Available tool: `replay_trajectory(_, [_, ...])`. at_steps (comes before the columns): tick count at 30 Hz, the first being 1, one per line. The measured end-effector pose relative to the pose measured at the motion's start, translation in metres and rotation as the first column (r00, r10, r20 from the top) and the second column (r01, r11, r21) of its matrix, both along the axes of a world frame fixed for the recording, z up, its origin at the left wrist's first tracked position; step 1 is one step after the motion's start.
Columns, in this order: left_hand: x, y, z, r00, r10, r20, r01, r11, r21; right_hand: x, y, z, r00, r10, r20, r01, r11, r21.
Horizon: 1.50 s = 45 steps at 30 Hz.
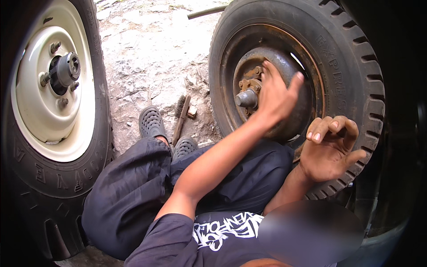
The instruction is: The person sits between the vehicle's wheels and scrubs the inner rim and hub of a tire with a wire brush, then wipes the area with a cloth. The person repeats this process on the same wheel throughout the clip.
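Note:
My left hand (278, 95) reaches out in front of the centre of a large black tyre (338, 58) on a dark, rusty rim (313, 84). Its fingers are stretched and the thumb stands apart, with nothing held. The fingertips overlap the bolted hub (247, 98); I cannot tell whether they touch the wheel. Beside the tyre's near side, my right hand (331, 149) is raised with the palm turned up. Its fingers are loosely bent, the thumb sticks out to the right, and the palm holds nothing.
At the left stands another wheel with a cream rim (66, 149), wheel nuts and a protruding hub (66, 71). A wooden-handled brush (181, 111) lies beside my grey clogs (151, 122) on rough ground. A dark bar (207, 12) lies farther off. My bent knees fill the space between the wheels.

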State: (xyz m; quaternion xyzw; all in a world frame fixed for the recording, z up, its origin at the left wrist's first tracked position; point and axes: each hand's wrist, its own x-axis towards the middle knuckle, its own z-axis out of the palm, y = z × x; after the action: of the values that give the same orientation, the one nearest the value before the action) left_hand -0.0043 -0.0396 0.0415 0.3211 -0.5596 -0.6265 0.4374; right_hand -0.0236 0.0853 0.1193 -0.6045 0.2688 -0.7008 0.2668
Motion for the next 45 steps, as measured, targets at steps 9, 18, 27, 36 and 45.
replay_trajectory(9, [0.009, 0.050, -0.005, 0.998, -0.030, 0.051, 0.042, 0.963, -0.266, -0.002, 0.002, -0.001, 1.000, 0.008, 0.018, -0.008, 1.000, 0.008])
replay_trajectory(18, [0.009, 0.040, 0.002, 0.990, -0.007, 0.144, 0.039, 0.975, -0.220, -0.005, -0.004, -0.004, 1.000, 0.015, 0.022, -0.015, 1.000, 0.000])
replay_trajectory(27, [-0.001, -0.005, 0.002, 0.979, 0.089, 0.186, -0.073, 0.993, -0.092, -0.003, -0.003, -0.001, 1.000, 0.011, 0.015, -0.011, 1.000, 0.019])
replay_trajectory(36, [-0.001, 0.043, -0.003, 0.981, 0.106, 0.161, -0.049, 0.945, -0.323, -0.005, 0.001, -0.003, 0.999, 0.013, 0.039, -0.014, 1.000, 0.023])
replay_trajectory(45, [0.005, 0.057, -0.010, 0.978, 0.126, 0.168, -0.043, 0.904, -0.426, -0.003, -0.003, -0.004, 0.998, -0.041, 0.054, 0.038, 0.998, 0.052])
